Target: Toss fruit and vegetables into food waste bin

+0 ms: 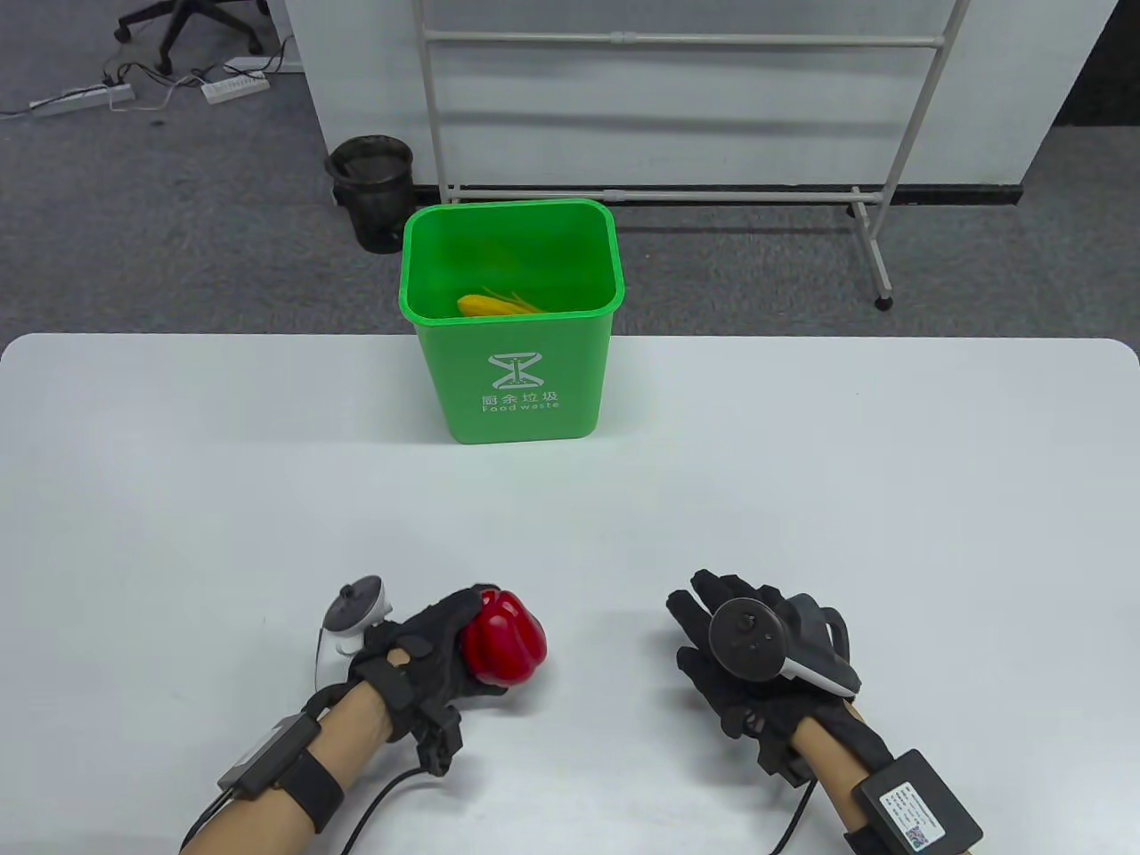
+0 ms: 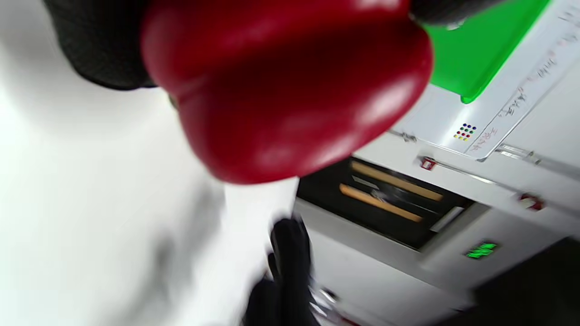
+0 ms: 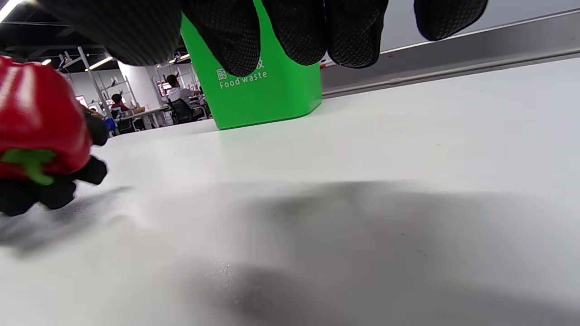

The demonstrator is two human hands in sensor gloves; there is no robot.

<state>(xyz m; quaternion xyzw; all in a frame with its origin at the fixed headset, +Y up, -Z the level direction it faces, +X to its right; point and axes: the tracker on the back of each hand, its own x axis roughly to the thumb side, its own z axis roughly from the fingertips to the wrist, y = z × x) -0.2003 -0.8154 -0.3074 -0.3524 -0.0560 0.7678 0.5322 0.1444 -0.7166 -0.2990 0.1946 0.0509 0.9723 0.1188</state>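
A green food waste bin stands at the table's far edge, with a yellow item inside. My left hand grips a red bell pepper near the table's front edge. The pepper fills the left wrist view and shows at the left of the right wrist view, with its green stem low. My right hand lies flat and empty over the table at the front right. Its fingers hang over the bin in the right wrist view.
The white table stretches between the hands and the bin. A black waste basket and a white metal rack stand on the floor behind the table.
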